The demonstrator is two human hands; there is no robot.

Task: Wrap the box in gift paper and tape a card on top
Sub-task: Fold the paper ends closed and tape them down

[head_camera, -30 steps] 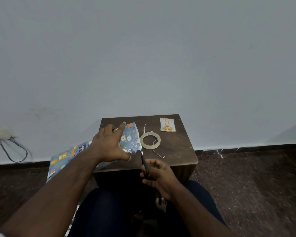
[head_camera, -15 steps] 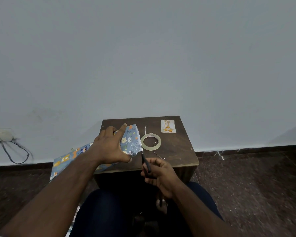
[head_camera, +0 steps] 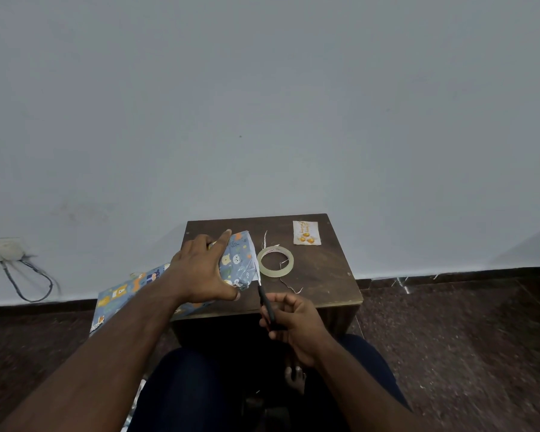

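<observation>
The box lies under blue gift paper [head_camera: 239, 260] printed with cartoon animals, on the left half of a small dark wooden table [head_camera: 325, 275]. My left hand [head_camera: 200, 269] presses flat on the paper-covered box, fingers straight. My right hand [head_camera: 293, 322] grips the black handles of scissors [head_camera: 262, 291]; their blades point up along the paper's right edge. A roll of clear tape [head_camera: 275, 261] lies just right of the blades. The small white card [head_camera: 306, 232] with gold print sits at the table's back right.
The paper's loose end [head_camera: 122, 294] hangs off the table's left side toward the floor. Thin paper scraps [head_camera: 289, 283] lie near the tape. A wall socket with a looped cable [head_camera: 22, 272] is at far left. My knees are under the table's front edge.
The view has shifted slightly. The scissors sit a little further along the paper's right edge; my left hand stays pressed on the box.
</observation>
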